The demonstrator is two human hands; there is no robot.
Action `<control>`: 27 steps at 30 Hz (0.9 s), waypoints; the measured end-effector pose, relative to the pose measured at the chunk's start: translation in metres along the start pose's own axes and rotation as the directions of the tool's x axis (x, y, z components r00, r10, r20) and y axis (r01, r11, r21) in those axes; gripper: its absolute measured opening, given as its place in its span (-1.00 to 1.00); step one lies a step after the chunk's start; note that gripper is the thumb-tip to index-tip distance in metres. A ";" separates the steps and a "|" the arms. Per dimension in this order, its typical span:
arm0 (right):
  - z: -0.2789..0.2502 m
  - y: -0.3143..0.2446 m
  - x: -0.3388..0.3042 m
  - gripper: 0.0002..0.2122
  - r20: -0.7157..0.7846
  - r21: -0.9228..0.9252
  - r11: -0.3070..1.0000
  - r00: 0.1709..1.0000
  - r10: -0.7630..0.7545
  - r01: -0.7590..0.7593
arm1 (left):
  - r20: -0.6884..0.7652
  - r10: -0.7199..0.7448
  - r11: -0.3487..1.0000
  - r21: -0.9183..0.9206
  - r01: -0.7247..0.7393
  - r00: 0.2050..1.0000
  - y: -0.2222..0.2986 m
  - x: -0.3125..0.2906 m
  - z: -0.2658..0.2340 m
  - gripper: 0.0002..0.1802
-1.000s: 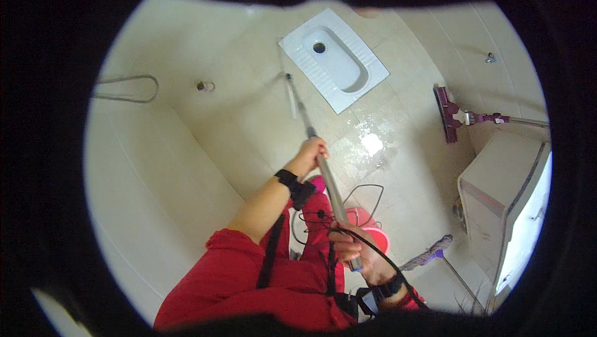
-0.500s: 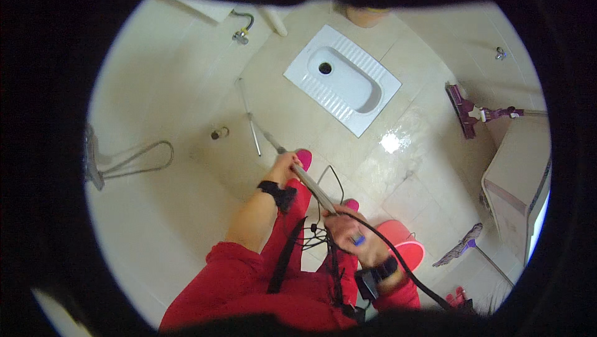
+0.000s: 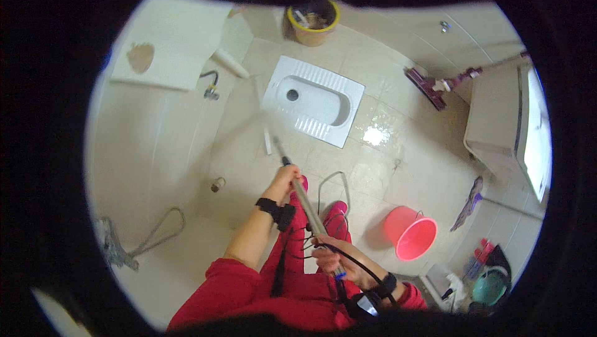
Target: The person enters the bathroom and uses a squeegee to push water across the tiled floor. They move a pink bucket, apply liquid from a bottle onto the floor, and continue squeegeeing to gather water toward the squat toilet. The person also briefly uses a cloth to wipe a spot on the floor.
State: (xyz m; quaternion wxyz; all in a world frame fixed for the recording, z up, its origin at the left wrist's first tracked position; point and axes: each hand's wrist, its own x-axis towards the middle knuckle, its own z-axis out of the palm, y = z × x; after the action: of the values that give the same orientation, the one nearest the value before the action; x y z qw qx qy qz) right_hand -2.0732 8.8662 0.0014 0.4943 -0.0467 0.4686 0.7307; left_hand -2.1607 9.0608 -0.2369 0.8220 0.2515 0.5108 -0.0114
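I look down at a tiled bathroom floor. My left hand (image 3: pixel 285 180) grips a long metal pole (image 3: pixel 306 203) near its lower part; a black band sits on that wrist. My right hand (image 3: pixel 336 259) holds the same pole at its near end, with black cables looping beside it. The pole's far end (image 3: pixel 267 141) rests on the floor just left of the white squat toilet pan (image 3: pixel 313 101). My feet in pink slippers (image 3: pixel 336 209) stand below the pan.
A pink bucket (image 3: pixel 410 233) stands on the floor to the right. A purple floor brush (image 3: pixel 435 85) leans by a white appliance (image 3: pixel 507 129). A yellow-rimmed bin (image 3: pixel 313 23) sits behind the pan. A wall tap (image 3: pixel 211 88) and a metal hose (image 3: pixel 155 231) are on the left.
The view has swung: the toilet pan now sits more centred and the bin has come into sight. The pole's tip has shifted closer to the pan's left edge. Both hands keep their hold.
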 end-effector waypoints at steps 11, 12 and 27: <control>-0.040 -0.059 -0.048 -0.71 0.008 -0.067 0.990 0.992 -0.125 0.126 | -0.191 -0.226 0.966 0.084 0.245 0.955 -0.035 0.052 0.055 -0.81; -0.043 -0.060 -0.068 -0.69 0.087 -0.226 0.958 0.983 -0.164 0.179 | -0.117 -0.231 0.972 0.006 0.233 0.966 -0.037 0.046 0.078 -0.80; -0.135 -0.270 -0.270 -0.37 -0.036 -0.448 0.402 0.433 -0.901 0.799 | 0.479 -0.459 0.889 0.247 0.386 0.748 -0.137 0.046 0.496 -0.73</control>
State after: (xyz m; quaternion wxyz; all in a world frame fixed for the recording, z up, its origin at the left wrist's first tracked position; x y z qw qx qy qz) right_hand -1.7833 8.6038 -0.1029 0.7111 -0.4716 0.2952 0.4298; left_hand -1.7628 8.7415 -0.1561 0.8869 0.1700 0.3082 -0.2992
